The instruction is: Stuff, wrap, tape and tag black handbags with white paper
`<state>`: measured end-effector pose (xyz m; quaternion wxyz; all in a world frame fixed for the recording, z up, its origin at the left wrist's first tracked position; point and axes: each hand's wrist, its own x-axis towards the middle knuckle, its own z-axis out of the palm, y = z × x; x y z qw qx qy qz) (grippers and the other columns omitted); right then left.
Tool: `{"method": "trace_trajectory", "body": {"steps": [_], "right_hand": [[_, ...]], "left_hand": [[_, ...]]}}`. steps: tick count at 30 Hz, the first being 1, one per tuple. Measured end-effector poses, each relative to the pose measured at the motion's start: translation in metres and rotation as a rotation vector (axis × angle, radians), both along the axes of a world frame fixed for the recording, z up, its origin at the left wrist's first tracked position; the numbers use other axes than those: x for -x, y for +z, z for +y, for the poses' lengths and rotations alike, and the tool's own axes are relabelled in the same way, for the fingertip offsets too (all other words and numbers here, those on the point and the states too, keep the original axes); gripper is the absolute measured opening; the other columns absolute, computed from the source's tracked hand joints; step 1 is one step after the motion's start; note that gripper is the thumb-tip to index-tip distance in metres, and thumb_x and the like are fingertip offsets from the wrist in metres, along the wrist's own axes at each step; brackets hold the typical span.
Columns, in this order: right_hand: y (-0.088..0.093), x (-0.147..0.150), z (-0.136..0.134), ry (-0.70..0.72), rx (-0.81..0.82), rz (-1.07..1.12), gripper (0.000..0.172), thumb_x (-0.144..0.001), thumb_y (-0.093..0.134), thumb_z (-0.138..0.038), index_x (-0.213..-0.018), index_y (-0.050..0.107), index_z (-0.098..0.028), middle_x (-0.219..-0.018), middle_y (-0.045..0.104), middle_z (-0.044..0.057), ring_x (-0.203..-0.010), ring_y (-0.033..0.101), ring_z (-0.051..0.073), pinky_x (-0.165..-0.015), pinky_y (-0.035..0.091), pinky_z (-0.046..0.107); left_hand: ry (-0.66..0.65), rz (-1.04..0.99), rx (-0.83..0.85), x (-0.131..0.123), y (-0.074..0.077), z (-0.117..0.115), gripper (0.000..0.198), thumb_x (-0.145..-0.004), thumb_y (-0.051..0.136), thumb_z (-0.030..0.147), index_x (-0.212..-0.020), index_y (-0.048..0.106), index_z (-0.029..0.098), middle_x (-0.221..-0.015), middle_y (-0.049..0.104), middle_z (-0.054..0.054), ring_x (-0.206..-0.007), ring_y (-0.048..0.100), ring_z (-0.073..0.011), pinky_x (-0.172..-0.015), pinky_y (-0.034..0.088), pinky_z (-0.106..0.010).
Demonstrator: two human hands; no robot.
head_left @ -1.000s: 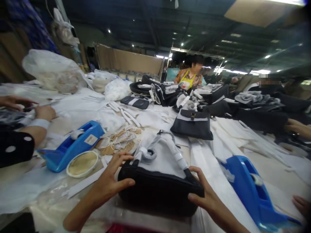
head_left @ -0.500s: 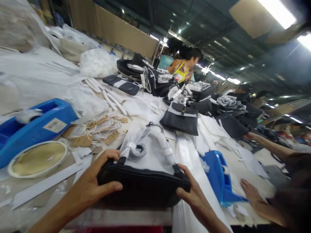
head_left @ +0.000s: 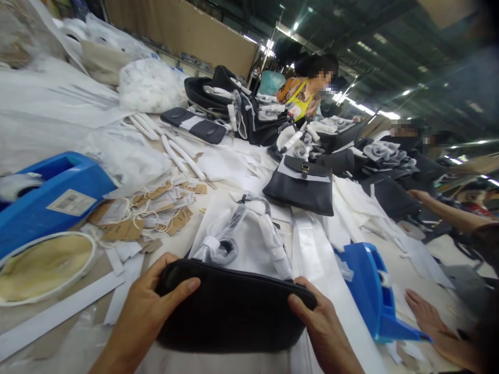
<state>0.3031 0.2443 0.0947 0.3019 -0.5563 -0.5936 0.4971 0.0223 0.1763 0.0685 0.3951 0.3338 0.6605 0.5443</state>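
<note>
A black handbag [head_left: 230,309] lies in front of me with its dark flat base turned toward me. My left hand [head_left: 156,296] grips its left end, thumb on the near face and fingers over the edge. At the opposite end my right hand [head_left: 315,311] holds it the same way. Beyond the base, the wrapped handle [head_left: 268,236] arches in white sheet and clear plastic, beside a plastic-wrapped coil [head_left: 224,249]. Just behind stands another black handbag [head_left: 298,187] with a buckled flap.
On the left are a blue tape dispenser [head_left: 74,195], a round dish of yellowish stuff [head_left: 47,267] and a heap of string tags [head_left: 152,210]. A second blue dispenser [head_left: 364,285] stands right, near a co-worker's hand [head_left: 427,314]. Wrapped black bags [head_left: 249,119] pile up behind.
Both hands have tipped the handbag, so more of its base now faces me. My view has shifted slightly, and the co-worker's hands stay nearly in place.
</note>
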Motion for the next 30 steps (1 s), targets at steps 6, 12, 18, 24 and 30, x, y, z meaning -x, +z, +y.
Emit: {"method": "trace_trajectory", "body": {"steps": [6, 12, 18, 24, 30], "right_hand": [[-0.005, 0.008, 0.016, -0.010, 0.080, 0.010, 0.042, -0.074, 0.068, -0.056, -0.081, 0.059, -0.016, -0.073, 0.057, 0.001, -0.069, 0.049, 0.016, -0.063, 0.038, 0.026], [-0.013, 0.014, 0.032, -0.003, 0.070, 0.000, 0.044, -0.072, 0.070, -0.055, -0.084, 0.068, -0.012, -0.081, 0.068, 0.006, -0.078, 0.060, 0.022, -0.070, 0.047, 0.031], [-0.019, 0.013, 0.036, 0.025, -0.001, -0.025, 0.045, -0.073, 0.069, -0.053, -0.082, 0.071, -0.009, -0.077, 0.069, 0.007, -0.075, 0.061, 0.022, -0.068, 0.049, 0.031], [-0.020, 0.013, 0.036, 0.049, -0.076, 0.008, 0.045, -0.072, 0.069, -0.053, -0.080, 0.073, -0.009, -0.072, 0.068, 0.006, -0.073, 0.061, 0.021, -0.067, 0.048, 0.030], [-0.020, 0.011, 0.036, 0.056, -0.154, -0.158, 0.042, -0.074, 0.066, -0.055, -0.080, 0.066, -0.013, -0.068, 0.063, 0.004, -0.072, 0.058, 0.021, -0.068, 0.046, 0.032]], "left_hand": [[0.083, 0.062, 0.088, 0.002, -0.009, 0.016, 0.051, -0.067, 0.071, 0.059, -0.096, 0.057, 0.020, -0.083, 0.067, -0.001, -0.076, 0.064, -0.0215, -0.062, 0.053, -0.028], [0.083, 0.373, 0.114, 0.005, -0.017, 0.027, 0.050, -0.069, 0.064, 0.066, -0.092, 0.057, 0.022, -0.083, 0.066, -0.001, -0.081, 0.064, -0.0234, -0.070, 0.052, -0.031], [-0.011, 0.711, 0.043, 0.001, -0.011, 0.022, 0.048, -0.087, 0.047, 0.058, -0.118, 0.048, 0.021, -0.103, 0.063, -0.008, -0.095, 0.063, -0.0275, -0.082, 0.051, -0.041], [-0.222, 1.522, -0.421, -0.038, -0.001, 0.032, 0.048, -0.087, 0.037, 0.002, -0.128, 0.057, 0.017, -0.134, 0.052, -0.015, -0.127, 0.043, -0.0319, -0.104, 0.036, -0.053], [-0.512, 1.427, -0.418, -0.084, 0.002, 0.058, 0.035, -0.092, 0.036, 0.011, -0.118, 0.059, 0.008, -0.108, 0.063, -0.015, -0.099, 0.059, -0.0267, -0.092, 0.047, -0.046]]}}
